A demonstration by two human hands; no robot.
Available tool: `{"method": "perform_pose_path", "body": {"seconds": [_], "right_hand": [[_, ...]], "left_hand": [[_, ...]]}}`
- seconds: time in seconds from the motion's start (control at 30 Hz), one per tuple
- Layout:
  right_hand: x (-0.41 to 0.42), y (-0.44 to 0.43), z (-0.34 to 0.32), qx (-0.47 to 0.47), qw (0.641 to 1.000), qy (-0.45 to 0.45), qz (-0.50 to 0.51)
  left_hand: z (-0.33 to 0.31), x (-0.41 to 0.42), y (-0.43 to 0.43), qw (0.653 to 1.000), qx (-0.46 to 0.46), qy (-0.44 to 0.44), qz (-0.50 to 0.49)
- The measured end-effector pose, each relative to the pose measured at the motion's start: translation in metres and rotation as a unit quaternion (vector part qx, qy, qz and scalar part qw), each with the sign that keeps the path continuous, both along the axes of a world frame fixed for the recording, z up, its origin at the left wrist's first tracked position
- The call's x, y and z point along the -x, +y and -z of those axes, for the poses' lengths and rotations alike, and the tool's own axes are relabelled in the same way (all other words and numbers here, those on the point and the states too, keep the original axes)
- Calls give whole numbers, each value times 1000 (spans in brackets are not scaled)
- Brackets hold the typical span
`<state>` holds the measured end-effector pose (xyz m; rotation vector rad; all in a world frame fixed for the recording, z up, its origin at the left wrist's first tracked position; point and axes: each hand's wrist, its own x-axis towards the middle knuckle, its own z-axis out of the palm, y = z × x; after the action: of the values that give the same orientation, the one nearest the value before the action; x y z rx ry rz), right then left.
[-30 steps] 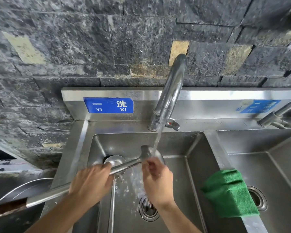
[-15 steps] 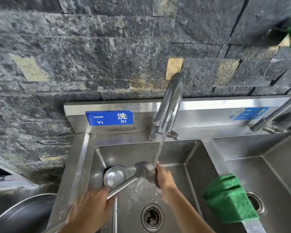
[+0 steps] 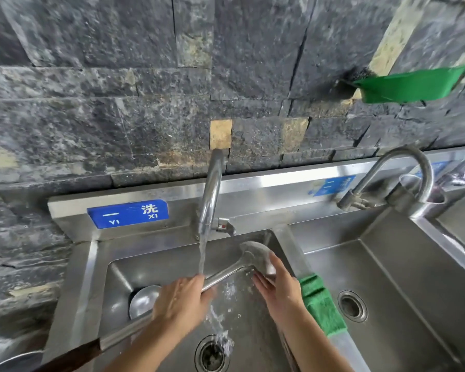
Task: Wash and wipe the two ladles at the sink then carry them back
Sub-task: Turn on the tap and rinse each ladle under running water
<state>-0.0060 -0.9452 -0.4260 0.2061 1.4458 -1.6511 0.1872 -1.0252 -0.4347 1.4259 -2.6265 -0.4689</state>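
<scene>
While left hand (image 3: 181,302) grips ladle (image 3: 226,275), right hand (image 3: 282,288) touches bowl (image 3: 255,255)

Ladle (image 3: 255,257) in my grip: bare silver steel, with the handle end dark brown. Sink (image 3: 78,277): brushed grey-silver. Cloth (image 3: 322,304) on the divider: bright green. Sign (image 3: 128,213): blue, with white characters. Wall (image 3: 118,103): mottled dark grey stone with scattered tan patches. Tap (image 3: 212,189): silver, with a red dot.
</scene>
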Motion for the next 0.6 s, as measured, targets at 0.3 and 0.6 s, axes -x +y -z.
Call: {"method": "perform_pose_path", "body": {"seconds": [0.3,0.6], "right_hand": [[112,67,-20,35,999,22,19],[191,146,13,48,973,40,-222]], "left_hand": [[-28,129,37,1000,5,-7,12],[-38,292,85,942,-297,96,-126]]}}
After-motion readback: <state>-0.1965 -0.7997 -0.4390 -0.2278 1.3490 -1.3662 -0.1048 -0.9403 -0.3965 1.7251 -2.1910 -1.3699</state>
